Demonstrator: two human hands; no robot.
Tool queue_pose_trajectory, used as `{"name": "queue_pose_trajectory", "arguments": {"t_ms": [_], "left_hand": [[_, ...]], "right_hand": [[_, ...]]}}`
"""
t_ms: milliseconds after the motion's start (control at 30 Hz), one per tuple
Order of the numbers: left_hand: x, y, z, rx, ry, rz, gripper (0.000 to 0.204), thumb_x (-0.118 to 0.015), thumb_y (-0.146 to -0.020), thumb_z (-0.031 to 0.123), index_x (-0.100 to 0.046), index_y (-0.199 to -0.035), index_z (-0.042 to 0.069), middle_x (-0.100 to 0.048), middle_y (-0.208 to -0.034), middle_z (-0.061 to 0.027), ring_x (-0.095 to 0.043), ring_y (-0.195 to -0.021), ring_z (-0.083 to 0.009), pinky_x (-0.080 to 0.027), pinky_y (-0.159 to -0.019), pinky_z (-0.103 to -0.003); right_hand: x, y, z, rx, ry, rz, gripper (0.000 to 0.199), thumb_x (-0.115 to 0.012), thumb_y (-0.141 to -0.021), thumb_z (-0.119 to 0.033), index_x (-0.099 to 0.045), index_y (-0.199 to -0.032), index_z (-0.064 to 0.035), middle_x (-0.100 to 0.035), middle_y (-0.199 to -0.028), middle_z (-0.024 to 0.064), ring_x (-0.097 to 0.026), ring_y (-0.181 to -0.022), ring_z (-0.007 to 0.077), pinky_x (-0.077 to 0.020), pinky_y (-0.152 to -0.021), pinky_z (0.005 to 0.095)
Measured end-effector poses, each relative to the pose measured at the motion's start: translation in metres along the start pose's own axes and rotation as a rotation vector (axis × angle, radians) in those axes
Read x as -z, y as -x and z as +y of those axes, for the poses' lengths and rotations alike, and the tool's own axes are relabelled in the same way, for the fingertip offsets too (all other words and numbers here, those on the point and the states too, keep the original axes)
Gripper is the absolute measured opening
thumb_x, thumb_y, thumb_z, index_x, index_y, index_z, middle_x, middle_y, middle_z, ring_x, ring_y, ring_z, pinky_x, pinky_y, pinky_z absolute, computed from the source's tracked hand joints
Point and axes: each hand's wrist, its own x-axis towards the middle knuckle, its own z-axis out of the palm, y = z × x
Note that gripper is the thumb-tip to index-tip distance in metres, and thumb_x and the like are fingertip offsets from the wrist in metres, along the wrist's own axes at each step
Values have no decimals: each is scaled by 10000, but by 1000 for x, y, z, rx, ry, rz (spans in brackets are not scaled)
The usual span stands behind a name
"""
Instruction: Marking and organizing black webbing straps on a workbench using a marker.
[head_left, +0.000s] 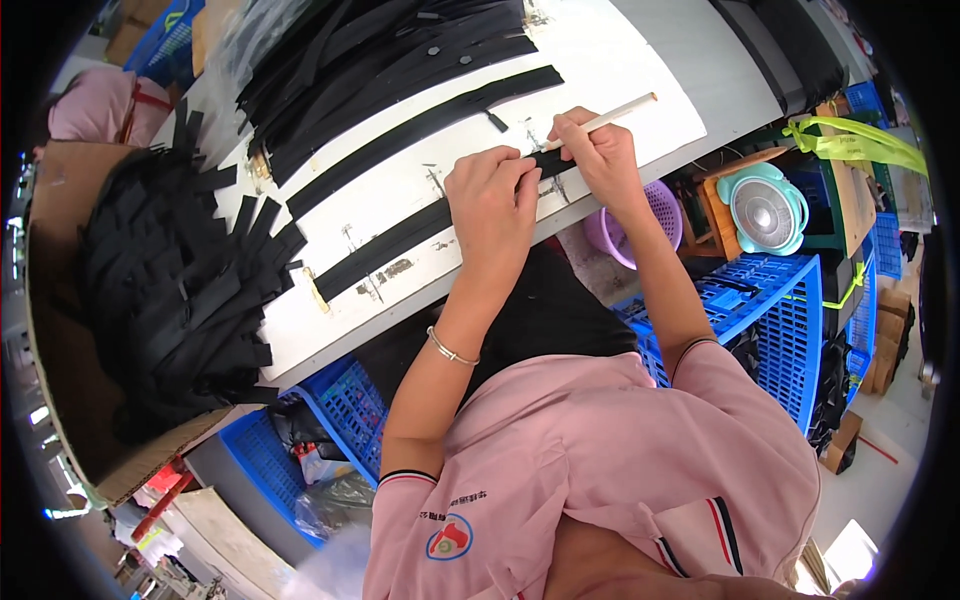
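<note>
Pink shirt (600, 450) up close, then the left hand (490, 205) pressing flat on a black strap (400, 240) at the white table's (640, 60) near edge. Right hand (598, 150) grips a pale stick (620, 112) at the strap's end. Looks early: big strap pile (180, 290) waiting in the cardboard box (60, 330).

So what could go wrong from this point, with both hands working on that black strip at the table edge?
1. The black strip lies close to the white table's near edge; a tug might drag it off.
2. The left hand's fingertips press the strip right beside the pale stick held by the right hand, so a slip could jab them.
3. The heap of black strips overhangs its cardboard box and might spill.
</note>
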Motion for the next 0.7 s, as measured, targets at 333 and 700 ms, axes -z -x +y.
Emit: {"name": "queue_pose_trajectory", "arguments": {"t_ms": [333,700], "left_hand": [[-8,2,-1,10,-77,-31,83,-787,-819,76,-752,-886,44,-690,-1013,-26,-602,-995,-245,-431,-897,-393],[-8,3,-3,53,-66,-40,89,-794,-825,123,-787,-901,77,-722,-1021,-8,-622,-1023,-217,-414,-942,-366]], "right_hand": [[-2,4,-1,65,-13,55,256,-626,-1027,-183,-690,-863,2,-620,-660,21,-533,-610,64,-437,-563,265],[4,6,-3,72,117,-59,287,-611,-1014,-153,-669,-769,-16,-586,-661,-9,-510,-602,46,-390,-550,239]]}}
